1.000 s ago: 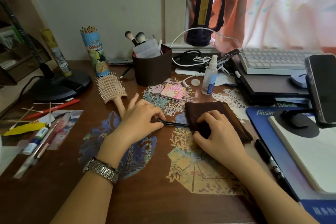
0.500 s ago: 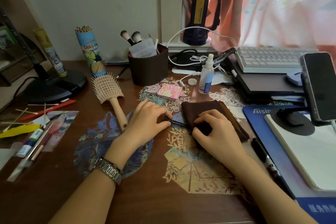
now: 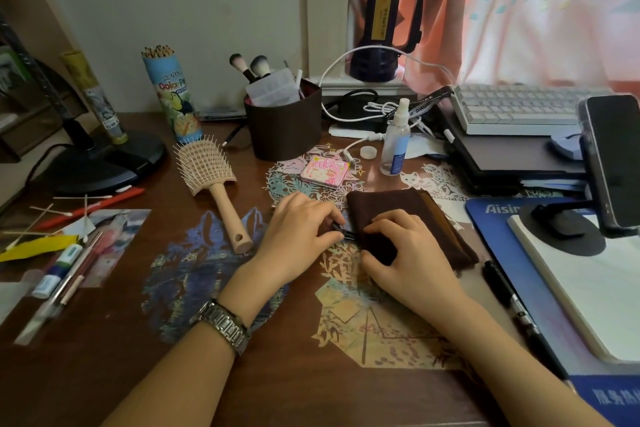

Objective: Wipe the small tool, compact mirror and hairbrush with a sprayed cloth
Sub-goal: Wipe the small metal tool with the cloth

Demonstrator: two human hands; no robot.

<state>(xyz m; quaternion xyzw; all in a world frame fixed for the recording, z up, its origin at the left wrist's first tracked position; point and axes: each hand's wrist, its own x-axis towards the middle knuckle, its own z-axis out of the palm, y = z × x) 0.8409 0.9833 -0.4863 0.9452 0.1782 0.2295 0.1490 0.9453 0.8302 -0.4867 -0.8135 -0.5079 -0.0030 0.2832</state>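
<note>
- Our left hand [image 3: 300, 229] pinches the small black tool [image 3: 343, 231] at the cloth's left edge.
- Our right hand [image 3: 407, 255] grips the folded brown cloth [image 3: 398, 206], wrapped over the tool's other end.
- The compact mirror [image 3: 325, 171] and hairbrush [image 3: 211, 180] lie on the desk [image 3: 114, 367] behind.

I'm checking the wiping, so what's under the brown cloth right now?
One end of the small black tool runs under the brown cloth, pinched by the left hand; the right hand presses the cloth on it. The covered end is hidden.
</note>
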